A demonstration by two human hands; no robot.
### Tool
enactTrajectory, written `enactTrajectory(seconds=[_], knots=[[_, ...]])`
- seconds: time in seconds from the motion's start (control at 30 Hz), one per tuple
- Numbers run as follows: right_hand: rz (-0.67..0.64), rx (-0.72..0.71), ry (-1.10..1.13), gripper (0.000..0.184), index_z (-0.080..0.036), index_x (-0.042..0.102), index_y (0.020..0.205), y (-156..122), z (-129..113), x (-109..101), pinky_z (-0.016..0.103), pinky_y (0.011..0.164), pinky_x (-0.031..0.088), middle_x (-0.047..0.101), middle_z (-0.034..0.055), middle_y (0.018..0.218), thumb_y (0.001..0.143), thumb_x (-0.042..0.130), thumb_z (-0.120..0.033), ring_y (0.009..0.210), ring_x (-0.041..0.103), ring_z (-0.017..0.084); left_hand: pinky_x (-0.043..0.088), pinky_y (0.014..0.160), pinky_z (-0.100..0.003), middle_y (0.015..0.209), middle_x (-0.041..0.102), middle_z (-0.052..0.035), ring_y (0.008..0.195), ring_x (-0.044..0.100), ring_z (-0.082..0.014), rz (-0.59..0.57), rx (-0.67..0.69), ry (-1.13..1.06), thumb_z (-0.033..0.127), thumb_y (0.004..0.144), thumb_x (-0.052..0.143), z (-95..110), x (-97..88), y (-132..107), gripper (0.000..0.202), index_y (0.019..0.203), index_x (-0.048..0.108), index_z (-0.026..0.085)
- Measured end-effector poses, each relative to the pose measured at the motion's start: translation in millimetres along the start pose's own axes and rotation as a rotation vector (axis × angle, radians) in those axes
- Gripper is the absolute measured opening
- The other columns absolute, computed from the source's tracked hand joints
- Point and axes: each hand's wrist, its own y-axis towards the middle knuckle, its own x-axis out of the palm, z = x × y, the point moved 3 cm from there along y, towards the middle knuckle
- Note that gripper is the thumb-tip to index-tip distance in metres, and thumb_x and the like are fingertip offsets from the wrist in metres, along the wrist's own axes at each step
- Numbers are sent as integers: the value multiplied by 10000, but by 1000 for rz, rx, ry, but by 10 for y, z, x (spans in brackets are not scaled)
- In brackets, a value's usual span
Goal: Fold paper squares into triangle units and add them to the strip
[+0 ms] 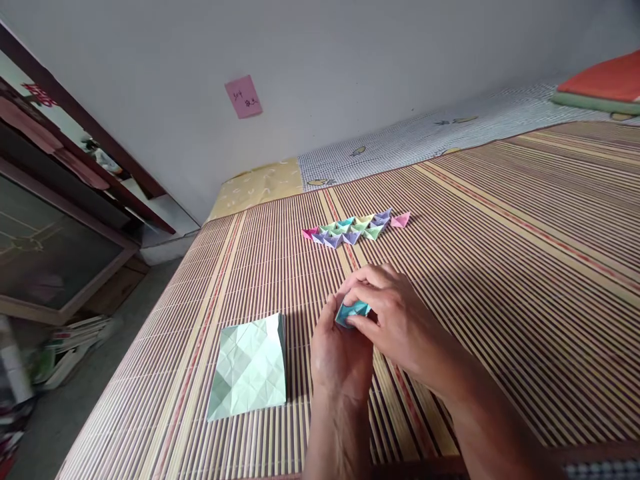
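Observation:
Between my two hands is a small folded piece of turquoise origami paper (351, 311), partly hidden by my fingers. My left hand (336, 347) cups it from below and from the left, its thumb along the near edge. From the right, my right hand (383, 303) pinches it with thumb and fingers. Beyond the hands, several small folded paper boats (345, 230) in pink, purple, green, yellow and blue sit close together. One pink paper boat (401, 220) lies at their right end. A creased pale green sheet stack (253, 367) rests left of my hands.
Everything lies on a striped bamboo mat (475, 267) over a bed. A pink note (243, 97) is stuck on the wall behind. Folded orange cloth (605, 77) lies at the far right. Past the mat's left edge are the floor and a glass-panelled cabinet (45, 247).

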Motion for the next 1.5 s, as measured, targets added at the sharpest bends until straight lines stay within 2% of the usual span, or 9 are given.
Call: enactTrajectory(seconds=[0.13,0.23,0.43,0.63,0.8,0.97,1.13,1.3,1.5], knots=[[21,4,230,185,-241,680,968,-23,49,-202,362,926,515,671,24,1085,879,679,-78,1042,637,210,576,836,-279,1162,713,-154,960,735,-200,10,70,6,233,1049,407,47,-34,39,330,1191,664,83],[102,94,196,125,-231,680,915,-39,134,-307,326,747,546,681,21,940,900,620,-122,847,674,189,594,872,-329,1284,701,-189,1080,733,-243,36,112,14,229,1045,426,79,-49,57,345,1290,620,84],[49,234,271,105,-259,640,808,-66,171,-135,304,552,512,701,-16,720,911,627,-254,624,666,192,597,923,-331,1287,716,-205,1122,736,-251,106,149,25,215,1049,417,81,-46,59,392,1384,572,85],[16,315,175,183,-228,591,725,-27,117,8,253,532,429,653,-30,663,867,590,-112,570,612,147,617,920,-343,1255,729,-218,1080,756,-265,195,158,15,162,1035,410,87,-21,73,395,1383,567,61],[-38,378,48,201,-219,581,715,-31,186,-49,231,519,416,655,-34,671,855,593,-76,596,623,145,586,1009,-368,1337,684,-224,1232,683,-283,276,163,78,186,1037,424,72,-153,171,365,1334,611,82],[-55,493,-104,197,-177,637,732,86,662,-281,233,531,457,685,-11,715,907,633,-86,609,627,136,497,1116,-409,1382,662,-212,1347,590,-286,336,76,222,213,1046,405,6,-327,277,354,1252,665,89],[-46,626,-259,189,-146,685,1094,451,1421,-471,360,791,600,713,53,1060,1000,661,-308,895,704,186,377,1195,-440,1443,633,-171,1388,546,-263,309,71,293,217,1036,418,13,-376,313,366,1291,663,122],[-43,677,-303,276,-181,655,1237,775,1960,-395,411,878,594,672,87,1246,1004,654,-328,1046,690,231,400,1173,-471,1419,641,-208,1369,565,-277,279,59,292,197,1025,418,30,-439,353,400,1355,622,97],[-58,710,-292,294,-184,646,1258,950,2238,-252,429,904,586,661,97,1273,1006,651,-334,1074,681,238,422,1150,-479,1396,655,-216,1359,576,-280,281,80,313,168,1017,440,21,-390,317,371,1324,631,83]])
